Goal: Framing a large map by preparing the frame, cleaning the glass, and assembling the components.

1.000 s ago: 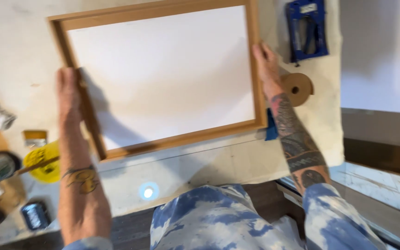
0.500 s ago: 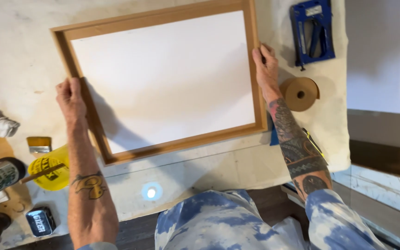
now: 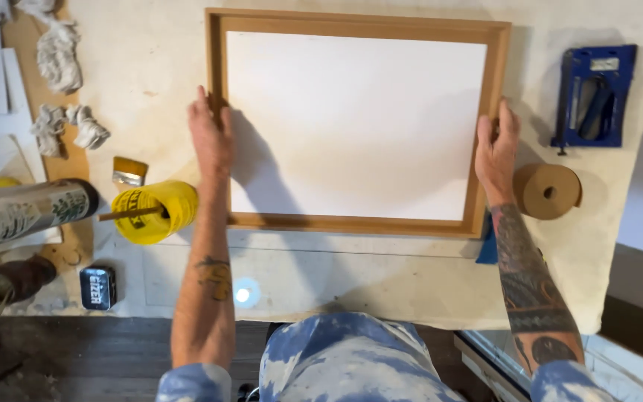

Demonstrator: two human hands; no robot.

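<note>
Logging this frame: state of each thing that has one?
Wooden frame: flat on the cloth, square to the table edge, white panel inside.
Left hand: open, on the frame's left rail.
Right hand: gripping the right rail.
Tape roll: lying flat.
Yellow twine spool: on its side.
Rags: crumpled.

1. Left hand [image 3: 210, 134]: lies palm down, fingers together and pointing away from the body, extended nearly flat.
2. Left forearm: bare, runs almost straight up from the lower edge of the view; a small tattoo marks it below the wrist; a blue-and-white sleeve is pushed up at the elbow.
3. Right hand [image 3: 496, 152]: palm turned inward, fingers slightly curled, thumb set apart from them.
4. Right forearm: bare, densely tattooed, angles inward from the lower right; the same patterned sleeve covers the elbow.
</note>
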